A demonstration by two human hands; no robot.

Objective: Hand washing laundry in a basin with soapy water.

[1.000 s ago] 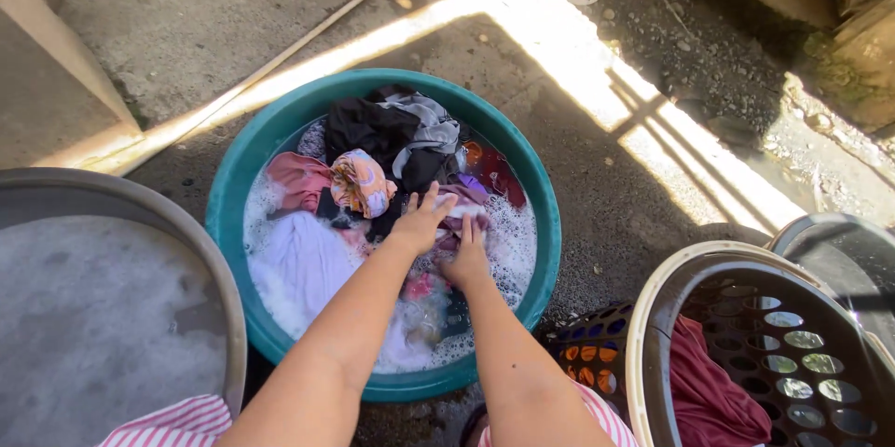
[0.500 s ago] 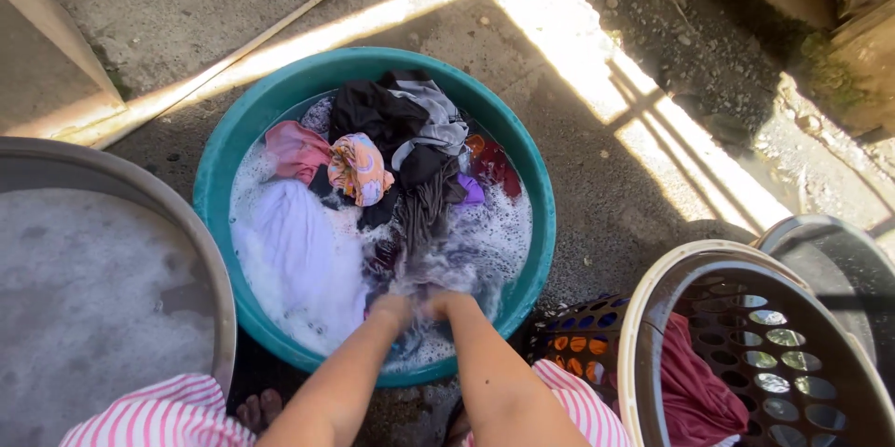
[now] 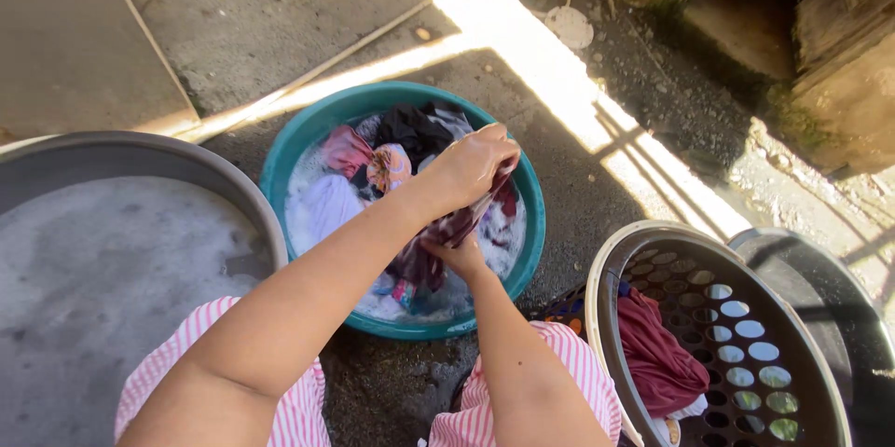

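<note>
Both hands clamped on dark wet cloth [image 3: 446, 240], lifted over teal basin [image 3: 303, 135] of suds and clothes. Left hand [image 3: 471, 165] grips top, right hand [image 3: 457, 251] squeezes lower down. Grey tub [image 3: 140, 153] left, laundry basket [image 3: 736, 316] with red garment [image 3: 657, 358] right.

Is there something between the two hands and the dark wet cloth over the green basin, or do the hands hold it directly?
Nothing visible stands between them. The left hand grips the top of the dark wet cloth, and the right hand holds it lower down, directly. The cloth hangs above the soapy water in the green basin, with other clothes beside it.
</note>
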